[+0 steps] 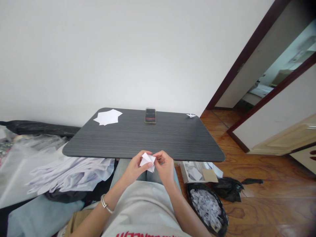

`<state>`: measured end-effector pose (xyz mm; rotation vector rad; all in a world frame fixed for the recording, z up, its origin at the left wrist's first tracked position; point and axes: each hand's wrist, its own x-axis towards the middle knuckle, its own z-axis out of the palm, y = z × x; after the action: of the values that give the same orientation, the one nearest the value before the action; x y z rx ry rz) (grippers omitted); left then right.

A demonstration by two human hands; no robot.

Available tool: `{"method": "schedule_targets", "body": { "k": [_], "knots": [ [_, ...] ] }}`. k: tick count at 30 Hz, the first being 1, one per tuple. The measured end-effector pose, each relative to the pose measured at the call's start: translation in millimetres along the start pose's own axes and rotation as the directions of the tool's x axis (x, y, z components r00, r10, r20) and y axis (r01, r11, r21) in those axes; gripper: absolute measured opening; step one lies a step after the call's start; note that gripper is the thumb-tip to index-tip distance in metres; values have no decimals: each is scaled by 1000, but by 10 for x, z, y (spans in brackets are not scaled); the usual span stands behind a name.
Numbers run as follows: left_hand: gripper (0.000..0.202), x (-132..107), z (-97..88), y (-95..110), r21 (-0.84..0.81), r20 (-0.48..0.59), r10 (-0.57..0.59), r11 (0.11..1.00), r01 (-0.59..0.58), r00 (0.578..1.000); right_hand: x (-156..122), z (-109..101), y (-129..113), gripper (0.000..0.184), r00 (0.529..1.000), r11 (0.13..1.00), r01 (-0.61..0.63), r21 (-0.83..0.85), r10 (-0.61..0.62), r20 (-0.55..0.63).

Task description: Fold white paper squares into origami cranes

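A small piece of folded white paper [148, 161] is pinched between both my hands, just in front of the near edge of the dark table [138, 138] and over my lap. My left hand [134, 168] grips its left side, fingers curled. My right hand [165, 164] pinches its right side. A metal bracelet [105, 204] circles my left wrist.
On the table lie a stack of white sheets [108, 117] at the far left, a small dark upright object [150, 116] at the far middle and a folded paper figure [191, 115] at the far right. A cardboard box [197, 171] and a black bin of folded papers [208, 205] stand on the floor to my right; loose paper [71, 174] piles up on my left.
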<state>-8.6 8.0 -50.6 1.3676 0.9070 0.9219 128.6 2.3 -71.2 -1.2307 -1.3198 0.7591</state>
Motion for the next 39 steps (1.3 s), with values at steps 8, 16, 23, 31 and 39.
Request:
{"method": "schedule_targets", "body": {
  "k": [8, 16, 23, 31, 39],
  "knots": [
    [50, -19, -12, -29, 20, -1, 5, 1000, -5, 1000, -17, -16, -20, 15, 994, 987, 109, -115, -111, -13],
    [47, -49, -44, -59, 105, 22, 13, 994, -15, 1000, -34, 10, -7, 19, 989, 985, 146, -87, -148, -15],
    [44, -30, -63, -113, 47, -30, 20, 999, -18, 999, -42, 30, -35, 21, 985, 985, 172, 9, -172, 21],
    [41, -54, -90, -114, -17, -44, -46, 999, 45, 998, -62, 96, -21, 21, 986, 985, 164, 48, -166, 33],
    [36, -51, -124, -119, -3, -70, -21, 1000, 21, 997, -84, 153, -56, 19, 987, 986, 150, 72, -153, 40]
  ]
}}
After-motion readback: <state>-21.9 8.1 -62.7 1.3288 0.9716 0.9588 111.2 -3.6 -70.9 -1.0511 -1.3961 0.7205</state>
